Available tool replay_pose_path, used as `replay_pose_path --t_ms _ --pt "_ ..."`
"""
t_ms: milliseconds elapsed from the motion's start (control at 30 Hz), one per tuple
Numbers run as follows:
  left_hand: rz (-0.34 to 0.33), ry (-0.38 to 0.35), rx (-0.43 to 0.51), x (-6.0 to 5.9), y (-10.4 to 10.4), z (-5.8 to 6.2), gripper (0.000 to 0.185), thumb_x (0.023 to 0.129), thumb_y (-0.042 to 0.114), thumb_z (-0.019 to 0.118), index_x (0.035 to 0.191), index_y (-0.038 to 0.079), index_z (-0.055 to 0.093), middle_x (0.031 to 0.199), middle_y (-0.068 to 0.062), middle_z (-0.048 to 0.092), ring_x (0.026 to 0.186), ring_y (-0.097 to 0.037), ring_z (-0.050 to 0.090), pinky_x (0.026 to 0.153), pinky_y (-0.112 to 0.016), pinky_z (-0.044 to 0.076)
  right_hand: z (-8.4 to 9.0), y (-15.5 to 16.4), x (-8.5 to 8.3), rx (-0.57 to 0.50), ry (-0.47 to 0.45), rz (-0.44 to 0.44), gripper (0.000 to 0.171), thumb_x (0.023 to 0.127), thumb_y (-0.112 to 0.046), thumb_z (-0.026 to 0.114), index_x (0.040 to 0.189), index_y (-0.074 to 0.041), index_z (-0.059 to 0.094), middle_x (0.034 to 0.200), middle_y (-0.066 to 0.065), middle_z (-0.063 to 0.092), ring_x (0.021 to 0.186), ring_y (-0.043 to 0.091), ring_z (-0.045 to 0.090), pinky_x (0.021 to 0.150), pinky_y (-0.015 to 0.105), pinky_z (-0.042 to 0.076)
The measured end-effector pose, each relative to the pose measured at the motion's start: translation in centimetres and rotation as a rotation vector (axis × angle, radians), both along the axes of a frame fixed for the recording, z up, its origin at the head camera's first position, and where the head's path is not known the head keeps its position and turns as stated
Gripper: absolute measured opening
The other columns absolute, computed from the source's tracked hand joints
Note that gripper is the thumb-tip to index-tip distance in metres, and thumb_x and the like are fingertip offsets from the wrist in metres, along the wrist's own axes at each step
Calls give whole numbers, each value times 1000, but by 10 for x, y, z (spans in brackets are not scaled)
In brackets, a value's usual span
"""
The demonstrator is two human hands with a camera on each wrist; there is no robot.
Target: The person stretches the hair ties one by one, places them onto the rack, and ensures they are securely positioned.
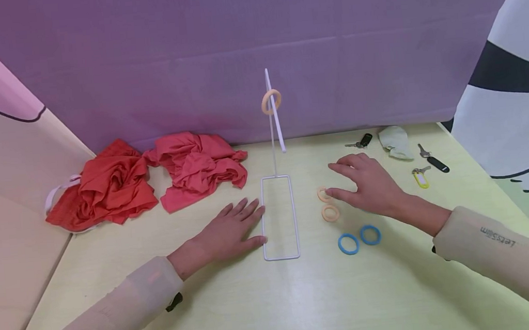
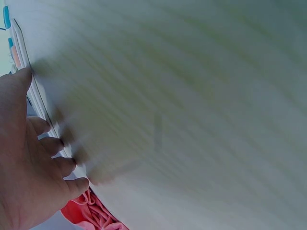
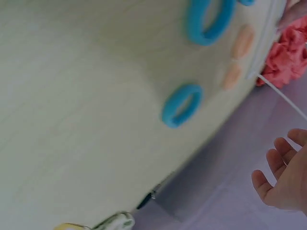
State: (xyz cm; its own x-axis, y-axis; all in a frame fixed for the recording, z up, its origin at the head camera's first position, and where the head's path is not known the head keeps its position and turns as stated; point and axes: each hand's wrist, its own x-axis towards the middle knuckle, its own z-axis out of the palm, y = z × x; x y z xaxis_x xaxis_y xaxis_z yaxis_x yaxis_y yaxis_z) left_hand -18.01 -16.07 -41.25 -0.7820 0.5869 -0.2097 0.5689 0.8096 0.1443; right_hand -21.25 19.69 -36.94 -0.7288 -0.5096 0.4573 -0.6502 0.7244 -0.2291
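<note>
A white wire stand [image 1: 294,214] stands on the table, with one peach ring [image 1: 264,106] hanging on its upper arm. My left hand [image 1: 227,233] lies at the left side of the stand's base, fingers spread, fingertips and thumb at the wire. Right of the base, my right hand [image 1: 372,186] hovers over the table with loosely bent fingers and nothing seen in them. Its thumb partly covers a peach ring [image 1: 321,197]; another peach ring [image 1: 336,215] lies just below. Two blue rings [image 1: 348,251] lie nearer me. The right wrist view shows a further blue ring [image 3: 167,114], not visible in the head view.
Crumpled red cloth [image 1: 112,190] and pinkish-red cloth [image 1: 199,165] lie at the back left. Keys with black tags [image 1: 438,165], a key with a yellow tag [image 1: 420,179] and a pale cloth item [image 1: 395,141] lie at the back right. A purple curtain [image 1: 169,79] hangs behind.
</note>
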Motion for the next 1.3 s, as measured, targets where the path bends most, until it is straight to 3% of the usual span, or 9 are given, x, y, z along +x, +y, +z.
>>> replay_pose_path --t_ms 233,667,1167,1300 --pt "-1 -3 5 1 0 1 81 99 66 40 162 20 19 170 -4 14 158 -32 9 125 -56 16 -23 7 -12 94 -65 -5 53 85 -37 78 126 -5 69 114 14 67 105 35 59 86 51 48" --pt "8 -1 10 1 0 2 81 99 66 42 162 20 20 170 -4 15 157 -32 10 125 -57 16 -44 6 -21 178 -140 16 52 86 -42 76 122 -6 72 113 11 68 103 31 58 84 47 50" --pt "12 -5 0 1 0 2 81 99 66 41 162 21 18 170 -3 14 158 -31 8 125 -57 15 -51 0 -29 171 -81 10 47 81 -43 79 113 -9 77 107 12 69 95 32 60 74 46 52" --pt "11 -6 4 1 0 2 81 99 66 41 162 21 19 170 -3 14 158 -31 8 125 -57 15 -50 -3 -31 183 -109 -4 46 82 -44 78 113 -11 77 108 11 69 96 31 59 73 46 51"
